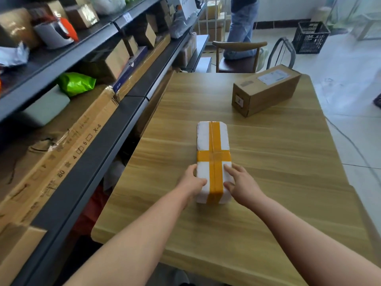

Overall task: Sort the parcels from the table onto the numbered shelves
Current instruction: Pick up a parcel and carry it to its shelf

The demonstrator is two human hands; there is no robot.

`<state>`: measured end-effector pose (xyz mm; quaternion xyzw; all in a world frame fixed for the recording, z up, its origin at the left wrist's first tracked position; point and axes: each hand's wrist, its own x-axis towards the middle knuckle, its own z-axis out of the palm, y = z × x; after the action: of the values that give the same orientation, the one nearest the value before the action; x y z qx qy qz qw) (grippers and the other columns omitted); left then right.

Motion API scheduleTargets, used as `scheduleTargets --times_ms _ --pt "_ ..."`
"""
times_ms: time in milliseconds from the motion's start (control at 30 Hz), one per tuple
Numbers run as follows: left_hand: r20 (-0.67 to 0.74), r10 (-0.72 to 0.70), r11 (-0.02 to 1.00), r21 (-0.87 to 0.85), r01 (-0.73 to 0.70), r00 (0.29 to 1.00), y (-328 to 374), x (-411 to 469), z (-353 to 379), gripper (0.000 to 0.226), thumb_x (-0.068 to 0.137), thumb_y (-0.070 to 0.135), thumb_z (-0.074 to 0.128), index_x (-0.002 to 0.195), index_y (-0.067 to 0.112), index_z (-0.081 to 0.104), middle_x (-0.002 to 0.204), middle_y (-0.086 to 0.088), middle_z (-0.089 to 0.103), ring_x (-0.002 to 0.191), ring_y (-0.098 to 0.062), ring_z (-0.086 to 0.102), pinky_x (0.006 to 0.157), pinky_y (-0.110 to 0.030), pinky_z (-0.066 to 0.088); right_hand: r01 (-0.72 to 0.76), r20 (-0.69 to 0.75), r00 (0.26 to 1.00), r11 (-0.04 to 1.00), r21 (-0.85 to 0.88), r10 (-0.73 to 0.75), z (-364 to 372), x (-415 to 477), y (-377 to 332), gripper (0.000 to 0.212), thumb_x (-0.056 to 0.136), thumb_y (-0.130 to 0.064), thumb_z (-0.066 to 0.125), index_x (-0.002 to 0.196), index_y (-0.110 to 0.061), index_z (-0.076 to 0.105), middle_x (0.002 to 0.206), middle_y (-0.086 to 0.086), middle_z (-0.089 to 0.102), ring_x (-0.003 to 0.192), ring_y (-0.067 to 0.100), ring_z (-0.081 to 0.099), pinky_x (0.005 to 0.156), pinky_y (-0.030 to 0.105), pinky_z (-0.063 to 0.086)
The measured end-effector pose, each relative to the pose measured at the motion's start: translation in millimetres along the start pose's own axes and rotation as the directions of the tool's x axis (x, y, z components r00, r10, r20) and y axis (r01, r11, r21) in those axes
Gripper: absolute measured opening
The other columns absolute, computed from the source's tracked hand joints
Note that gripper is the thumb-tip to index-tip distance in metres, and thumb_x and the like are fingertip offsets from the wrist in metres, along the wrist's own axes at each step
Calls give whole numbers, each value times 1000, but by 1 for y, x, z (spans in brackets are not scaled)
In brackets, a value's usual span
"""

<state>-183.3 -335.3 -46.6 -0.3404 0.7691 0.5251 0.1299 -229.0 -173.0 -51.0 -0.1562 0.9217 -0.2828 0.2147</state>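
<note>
A long white foam parcel crossed with orange tape lies flat on the wooden table, pointing away from me. My left hand presses against its near left side, thumb resting on top. My right hand holds the near right side, fingers spread over the top edge. A brown cardboard box with a white label sits at the table's far right. The dark metal shelves run along the left, loaded with parcels.
On the shelves lie a long flat carton, a green bag, a tape roll and several cardboard boxes. Beyond the table stand a wooden chair, a person in jeans and a black crate.
</note>
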Motion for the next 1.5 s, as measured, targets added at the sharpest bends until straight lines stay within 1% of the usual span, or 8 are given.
scheduleTargets --times_ms 267,467,633,700,800,1000,1167,1500 --pt "79 260 929 250 -271 962 34 -2 36 35 93 17 51 122 30 66 124 -7 64 114 -27 58 99 -37 48 -150 -122 976 961 232 182 -31 -8 31 37 100 -29 46 121 -3 60 128 16 59 122 31 51 95 34 39" --pt "12 288 759 607 -236 958 32 -3 54 53 92 31 56 144 35 43 154 -6 33 135 -32 35 110 -34 31 -114 -204 966 972 203 156 -39 -13 59 70 91 -39 59 150 -19 28 153 6 34 141 20 31 112 35 28" --pt "129 159 834 514 -203 979 20 0 63 40 95 26 49 133 21 57 138 -6 57 123 -29 53 100 -34 44 -145 -126 980 985 99 157 -25 -18 71 77 89 -36 63 152 -19 23 160 2 15 146 17 19 115 30 21" --pt "121 136 858 482 -178 983 22 0 63 53 94 25 52 146 20 43 147 -7 48 132 -28 46 107 -35 39 -142 -121 980 981 136 158 -26 -19 72 77 89 -34 65 152 -18 24 160 3 18 146 15 18 116 28 18" --pt "120 119 937 315 -152 986 29 0 66 77 88 16 59 155 28 20 151 -7 41 136 -26 42 112 -38 36 -152 -98 979 958 244 181 -29 -20 71 76 87 -28 68 151 -21 28 155 2 30 141 18 30 116 30 24" --pt "47 131 973 187 -137 990 19 -10 73 70 86 18 61 147 33 33 134 -1 57 116 -24 55 101 -34 45 -216 4 973 913 346 229 -32 -24 67 73 84 -28 71 145 -38 33 139 3 50 120 24 52 103 37 42" --pt "-80 62 984 171 -47 995 -17 -26 50 71 91 28 59 152 32 23 140 -2 53 122 -26 52 101 -33 43 -98 100 992 973 209 78 -23 -25 47 72 84 -33 69 145 -43 33 144 -2 47 124 22 50 99 32 42" --pt "-224 -70 943 -332 -8 972 -84 -83 -2 73 97 10 49 153 41 13 144 8 46 124 -14 48 106 -43 44 246 265 933 969 16 -242 24 -44 -30 73 91 -34 62 151 -38 21 153 -4 35 133 18 41 95 25 35"
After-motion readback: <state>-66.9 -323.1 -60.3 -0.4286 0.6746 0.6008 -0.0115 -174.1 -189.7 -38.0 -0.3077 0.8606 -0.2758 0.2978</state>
